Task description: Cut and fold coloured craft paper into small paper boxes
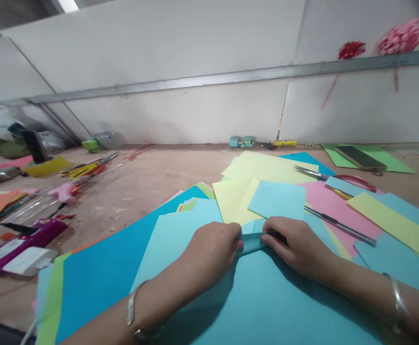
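Observation:
Between my two hands stretches a narrow folded strip of light blue paper (251,243), held just above a large light blue sheet (281,292). My left hand (214,247) pinches the strip's left end, thumb and fingers pressed together. At the other end, my right hand (293,242) grips it in the same way. A small light blue paper piece (279,197) lies right behind the hands, on top of pale yellow sheets (232,199). To the right of my right hand rests a slim craft knife or pen (340,224).
Scissors (327,176) with red handles lie on paper at the right. A phone (360,157) rests on green paper farther back. On the left are a purple power strip (26,242) with a white adapter (31,260), a pink glue gun (65,190) and several tools. A white wall stands behind.

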{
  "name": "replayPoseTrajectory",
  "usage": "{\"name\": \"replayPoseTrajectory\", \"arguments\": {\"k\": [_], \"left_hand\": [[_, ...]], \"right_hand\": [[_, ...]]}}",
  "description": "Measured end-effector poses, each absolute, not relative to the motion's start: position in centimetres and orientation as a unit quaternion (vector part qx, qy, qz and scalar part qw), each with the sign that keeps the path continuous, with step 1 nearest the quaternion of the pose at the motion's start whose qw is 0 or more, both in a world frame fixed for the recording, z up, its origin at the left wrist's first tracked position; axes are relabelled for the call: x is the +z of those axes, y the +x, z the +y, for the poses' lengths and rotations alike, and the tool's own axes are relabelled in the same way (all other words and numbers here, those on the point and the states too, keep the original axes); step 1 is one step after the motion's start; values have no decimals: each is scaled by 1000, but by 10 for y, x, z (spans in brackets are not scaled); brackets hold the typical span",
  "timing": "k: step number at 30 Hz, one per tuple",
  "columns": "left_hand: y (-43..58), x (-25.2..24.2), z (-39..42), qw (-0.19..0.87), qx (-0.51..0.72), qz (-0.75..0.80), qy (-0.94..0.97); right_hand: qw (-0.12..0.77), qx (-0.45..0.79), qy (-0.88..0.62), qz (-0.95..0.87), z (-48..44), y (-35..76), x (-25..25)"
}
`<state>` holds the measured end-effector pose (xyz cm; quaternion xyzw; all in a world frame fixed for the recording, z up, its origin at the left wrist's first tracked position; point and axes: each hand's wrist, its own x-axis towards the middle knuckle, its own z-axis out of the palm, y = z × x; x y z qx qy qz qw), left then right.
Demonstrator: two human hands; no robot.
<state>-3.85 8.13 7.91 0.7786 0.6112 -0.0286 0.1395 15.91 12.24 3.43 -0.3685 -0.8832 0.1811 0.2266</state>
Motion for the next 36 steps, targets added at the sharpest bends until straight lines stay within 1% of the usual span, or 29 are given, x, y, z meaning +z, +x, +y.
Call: {"name": "replayPoseTrajectory", "arguments": {"k": [8,10,13,15,18,22,27,31,34,36], "left_hand": [[-37,83,80,128,-66,628,765],[-37,81,80,111,-72,636,760],[-37,77,82,71,-58,650,754],[-38,76,83,64,-42,650,756],[-41,75,84,93,-27,643,760],[-45,74,86,163,6,649,743],[-46,73,90,244,51,637,729],[-46,74,94,262,141,617,729],[-46,75,96,285,193,622,703],[-47,74,96,300,222,621,689]], "right_hand": [[207,158,-424,-868,121,152,34],[199,153,-432,-866,120,151,34],[184,148,-443,-865,120,150,33],[180,150,-449,-862,120,150,33],[179,158,-457,-857,119,149,33],[191,165,-459,-852,119,150,32],[240,195,-429,-849,118,152,33],[337,204,-430,-813,119,154,37],[402,261,-447,-755,121,156,38],[427,312,-430,-732,122,156,39]]}}
